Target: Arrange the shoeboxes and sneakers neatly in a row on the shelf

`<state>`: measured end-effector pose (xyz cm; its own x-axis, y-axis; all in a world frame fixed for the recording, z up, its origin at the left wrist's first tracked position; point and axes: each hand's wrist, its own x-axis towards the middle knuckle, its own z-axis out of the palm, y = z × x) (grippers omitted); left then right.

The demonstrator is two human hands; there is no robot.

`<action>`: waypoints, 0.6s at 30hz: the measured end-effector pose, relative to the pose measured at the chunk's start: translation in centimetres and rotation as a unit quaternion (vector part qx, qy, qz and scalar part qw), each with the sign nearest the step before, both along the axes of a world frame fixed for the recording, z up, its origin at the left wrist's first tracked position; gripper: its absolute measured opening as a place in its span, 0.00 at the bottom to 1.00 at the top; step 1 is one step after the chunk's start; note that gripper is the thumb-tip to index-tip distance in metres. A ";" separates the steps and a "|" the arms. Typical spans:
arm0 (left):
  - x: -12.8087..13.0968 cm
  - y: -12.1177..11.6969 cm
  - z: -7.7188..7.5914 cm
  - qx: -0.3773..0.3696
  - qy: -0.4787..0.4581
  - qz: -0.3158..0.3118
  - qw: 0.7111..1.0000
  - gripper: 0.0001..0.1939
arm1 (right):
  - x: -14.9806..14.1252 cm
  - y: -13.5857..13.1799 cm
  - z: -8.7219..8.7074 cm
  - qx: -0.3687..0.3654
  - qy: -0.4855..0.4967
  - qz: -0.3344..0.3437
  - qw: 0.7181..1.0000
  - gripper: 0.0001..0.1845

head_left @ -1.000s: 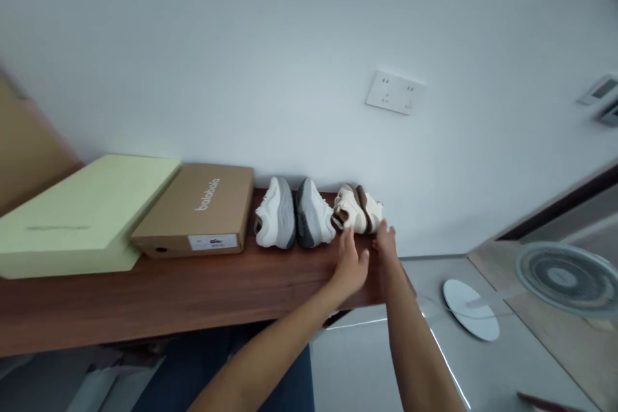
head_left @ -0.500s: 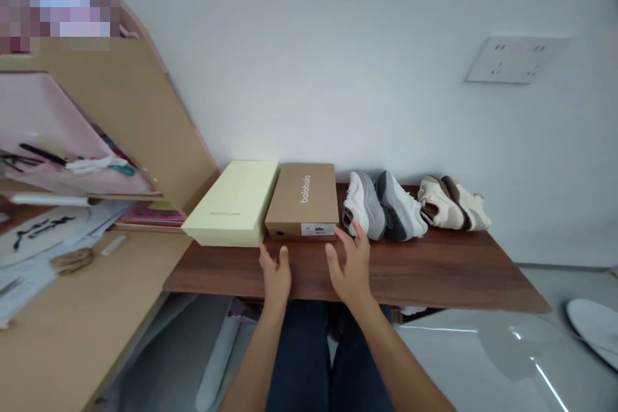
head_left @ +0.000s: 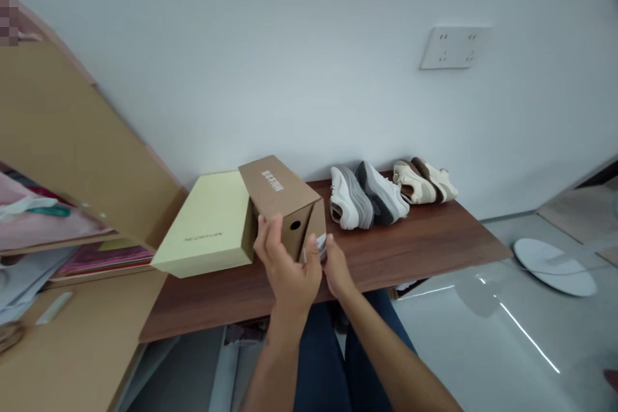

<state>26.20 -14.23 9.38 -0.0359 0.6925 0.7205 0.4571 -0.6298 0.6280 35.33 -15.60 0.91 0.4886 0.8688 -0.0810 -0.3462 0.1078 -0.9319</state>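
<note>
A brown cardboard shoebox (head_left: 280,187) is tipped up at an angle on the dark wooden bench, showing a side with white lettering and an end with a round black hole. My left hand (head_left: 290,270) grips the near end of this box, fingers at its left and thumb near the white label. At the lower right corner, my right hand (head_left: 337,267) holds the box by its label side; its fingertips are partly hidden. Just left of the brown box lies a pale yellow shoebox (head_left: 207,219), closed and flat.
Grey-and-white sneakers (head_left: 352,199) and cream shoes (head_left: 425,183) stand to the right on the wooden bench (head_left: 410,241). The wall with a socket plate (head_left: 455,47) is behind. A desk (head_left: 91,347) with papers adjoins at left. A white round object (head_left: 555,267) rests on the floor.
My hands, apart from the box before, have taken hold of the brown shoebox. It has turned from lying flat to tipped up on edge. The view has shifted to the right.
</note>
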 end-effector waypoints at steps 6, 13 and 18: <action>0.3 2.5 0.0 0.000 0.182 -0.233 0.955 0.29 | -0.6 -3.6 -0.7 -0.052 0.023 0.032 0.998 0.43; -4.3 4.0 -8.4 -0.141 -0.009 0.047 0.989 0.39 | 3.0 -3.8 -0.2 -0.030 -0.339 -0.056 0.939 0.40; -2.5 4.4 -10.7 -0.262 -0.054 -0.039 0.963 0.48 | 3.0 0.3 -1.1 -0.034 -0.430 -0.082 0.898 0.41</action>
<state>23.72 -9.84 -1.29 -0.0245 0.9633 0.2671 0.3359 -0.2437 0.9098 38.31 -15.27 -0.21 0.5164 0.7868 0.3379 0.5205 0.0250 -0.8535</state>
